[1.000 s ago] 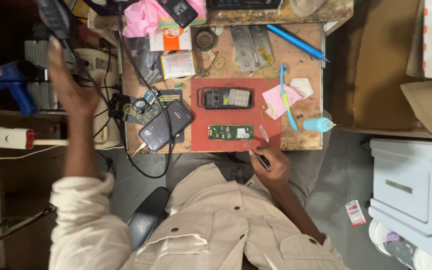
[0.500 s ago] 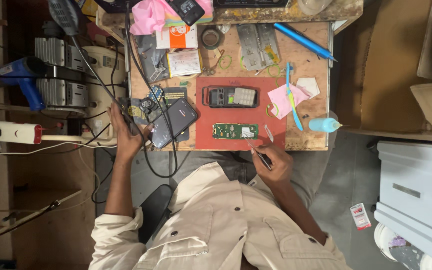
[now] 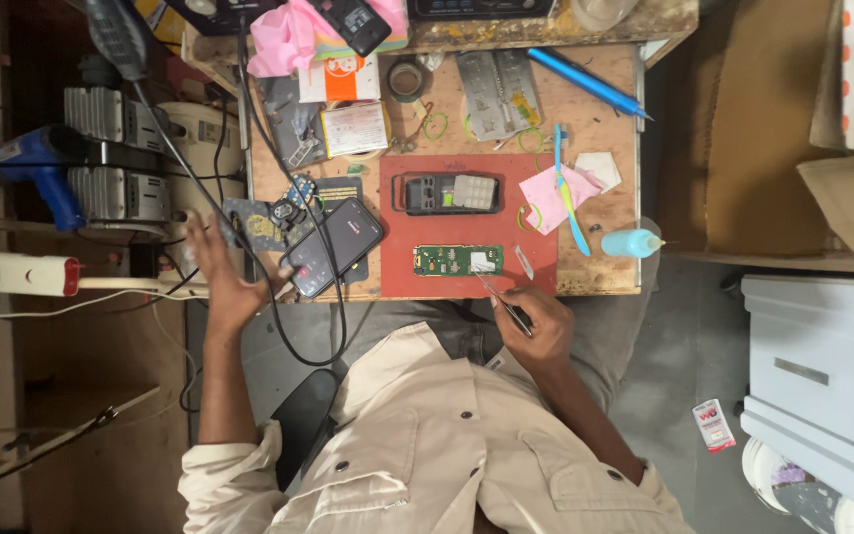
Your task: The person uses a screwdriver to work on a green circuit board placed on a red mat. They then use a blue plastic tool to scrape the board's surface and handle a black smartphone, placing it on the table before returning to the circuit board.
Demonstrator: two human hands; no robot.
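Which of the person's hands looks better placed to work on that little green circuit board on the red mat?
The right hand, probably. It holds tweezers whose tips lie just below the green circuit board. The left hand is off at the table's left edge, among the cables beside the dark phone.

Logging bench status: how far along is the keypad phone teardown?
Done: the keypad phone housing lies opened on the red mat, its green circuit board out beside it. In hand: right hand holds tweezers at the board; left hand reaches by the black smartphone. Left: board not refitted.
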